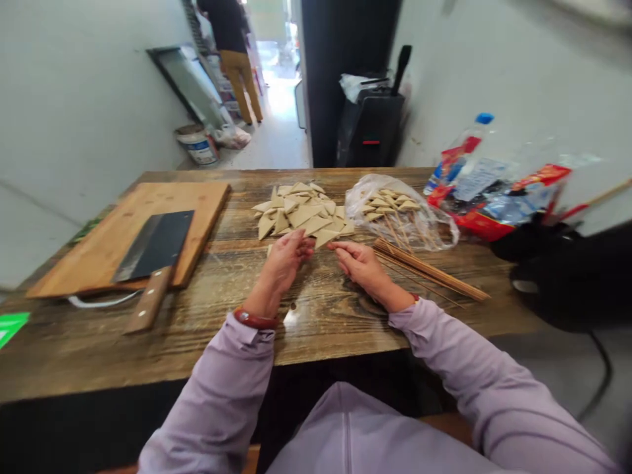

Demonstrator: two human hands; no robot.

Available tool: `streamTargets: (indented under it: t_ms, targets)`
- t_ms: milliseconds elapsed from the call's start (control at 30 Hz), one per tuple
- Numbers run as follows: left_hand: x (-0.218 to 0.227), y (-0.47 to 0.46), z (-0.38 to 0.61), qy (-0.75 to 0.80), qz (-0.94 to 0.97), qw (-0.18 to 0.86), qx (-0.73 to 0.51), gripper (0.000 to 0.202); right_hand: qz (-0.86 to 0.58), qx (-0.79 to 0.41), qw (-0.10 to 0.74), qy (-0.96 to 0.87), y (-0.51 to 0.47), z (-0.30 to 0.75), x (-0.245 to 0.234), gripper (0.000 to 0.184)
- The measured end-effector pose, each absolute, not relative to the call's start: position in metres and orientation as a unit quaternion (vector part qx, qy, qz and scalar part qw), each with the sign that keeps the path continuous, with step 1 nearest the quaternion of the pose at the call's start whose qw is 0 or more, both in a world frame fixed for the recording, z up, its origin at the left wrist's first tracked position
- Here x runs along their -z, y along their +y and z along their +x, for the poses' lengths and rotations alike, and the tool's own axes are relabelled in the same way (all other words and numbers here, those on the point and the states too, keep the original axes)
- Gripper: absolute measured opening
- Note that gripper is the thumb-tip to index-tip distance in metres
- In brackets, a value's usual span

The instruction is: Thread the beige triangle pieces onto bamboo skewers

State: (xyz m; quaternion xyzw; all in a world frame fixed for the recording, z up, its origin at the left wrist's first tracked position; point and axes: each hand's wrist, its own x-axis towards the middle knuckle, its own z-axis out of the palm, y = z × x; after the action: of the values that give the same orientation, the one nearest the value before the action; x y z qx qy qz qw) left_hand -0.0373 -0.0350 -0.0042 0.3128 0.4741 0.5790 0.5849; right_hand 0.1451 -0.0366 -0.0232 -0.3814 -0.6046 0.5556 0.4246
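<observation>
A pile of tan triangular tofu pieces (pixel 301 214) lies on the wooden table (pixel 222 309). My left hand (pixel 286 260) is curled at the near edge of the pile, its fingertips pinching a triangle (pixel 323 238). My right hand (pixel 360 263) sits just to the right, fingers bent and pointing toward the same piece; whether a thin skewer is in it I cannot make out. A bundle of bamboo skewers (pixel 429 270) lies right of my right hand. A clear plastic bag (pixel 399 210) holds skewered triangles.
A wooden cutting board (pixel 123 224) with a cleaver (pixel 153 253) lies at the left. Packages and a bottle (pixel 474 178) crowd the right end, a dark bag (pixel 567 276) beside them. A person (pixel 234 52) stands in the far doorway by a bucket (pixel 197 141).
</observation>
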Motion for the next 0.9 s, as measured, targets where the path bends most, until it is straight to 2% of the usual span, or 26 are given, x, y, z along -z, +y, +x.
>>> streamTargets:
  t_ms: [233,633,900]
  targets:
    - [0.002,-0.027,-0.05,0.473,0.295,0.575,-0.598,0.029,-0.39,-0.534,0.509,-0.552,-0.024,0.16,0.017,0.045]
    - [0.001,-0.026,-0.055,0.448,0.293,0.584,-0.611,0.028,-0.553,-0.479,0.495,-0.469,-0.017,0.286,-0.004,0.029]
    - [-0.001,-0.026,-0.056,0.46,0.296,0.575,-0.608,0.031,-0.581,-0.507,0.471,-0.429,0.017,0.29,-0.007,0.009]
